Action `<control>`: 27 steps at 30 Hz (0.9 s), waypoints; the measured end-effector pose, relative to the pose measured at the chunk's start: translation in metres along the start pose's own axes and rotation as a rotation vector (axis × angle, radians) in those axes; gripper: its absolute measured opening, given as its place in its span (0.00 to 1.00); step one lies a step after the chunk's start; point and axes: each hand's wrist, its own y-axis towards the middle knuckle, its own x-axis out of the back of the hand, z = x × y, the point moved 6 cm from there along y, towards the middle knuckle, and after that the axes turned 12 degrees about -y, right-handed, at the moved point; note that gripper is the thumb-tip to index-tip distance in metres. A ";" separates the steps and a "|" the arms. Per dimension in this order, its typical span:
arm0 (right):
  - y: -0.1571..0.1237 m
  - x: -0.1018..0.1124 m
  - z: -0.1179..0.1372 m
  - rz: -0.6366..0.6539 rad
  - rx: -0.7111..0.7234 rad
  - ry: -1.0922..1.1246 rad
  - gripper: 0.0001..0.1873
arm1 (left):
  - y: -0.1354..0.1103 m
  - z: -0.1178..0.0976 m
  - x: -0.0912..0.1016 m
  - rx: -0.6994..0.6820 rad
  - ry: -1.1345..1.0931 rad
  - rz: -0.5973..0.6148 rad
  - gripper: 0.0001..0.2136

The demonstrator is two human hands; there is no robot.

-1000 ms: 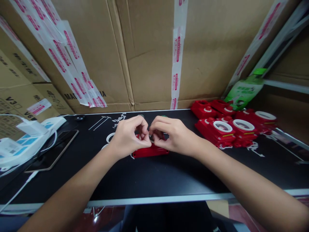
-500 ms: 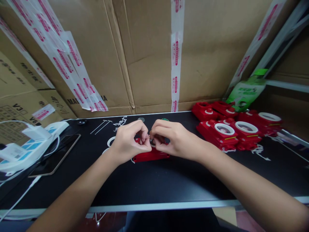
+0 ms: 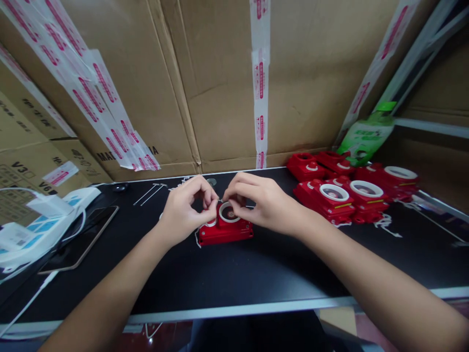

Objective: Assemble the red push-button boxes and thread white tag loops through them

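Note:
A red plastic housing [image 3: 224, 230] with a white ring round its round opening lies on the black table [image 3: 234, 274], at its middle. My left hand [image 3: 185, 210] and my right hand [image 3: 256, 203] meet just above its far edge. Both are closed in a pinch, fingertips almost touching, on something thin and small that I cannot make out. A white ring on the housing's left corner shows under my left fingers.
Several finished red housings [image 3: 340, 193] with white rings are piled at the right, a green pouch [image 3: 366, 134] behind them. A phone [image 3: 78, 237] and white power strips [image 3: 44, 215] with cables lie at the left. Thin metal pins [image 3: 148, 193] lie near the cardboard boxes [image 3: 220, 83] behind.
My hands have lifted slightly and drawn back from the housing, so its ringed opening now shows between them. The pinch stays closed.

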 end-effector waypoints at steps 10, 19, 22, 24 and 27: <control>0.001 0.001 -0.008 -0.023 -0.051 -0.029 0.11 | -0.006 0.017 -0.009 0.144 -0.144 0.032 0.11; 0.001 0.001 -0.008 -0.026 -0.051 -0.039 0.11 | -0.005 0.018 -0.009 0.174 -0.238 0.005 0.13; 0.001 0.001 -0.009 -0.024 -0.048 -0.045 0.11 | -0.005 0.019 -0.008 0.172 -0.279 -0.011 0.13; 0.001 0.001 -0.010 -0.017 -0.056 -0.045 0.11 | -0.005 0.020 -0.008 0.174 -0.286 -0.011 0.14; 0.000 0.001 -0.012 -0.009 -0.067 -0.044 0.11 | -0.004 0.020 -0.008 0.187 -0.286 -0.012 0.13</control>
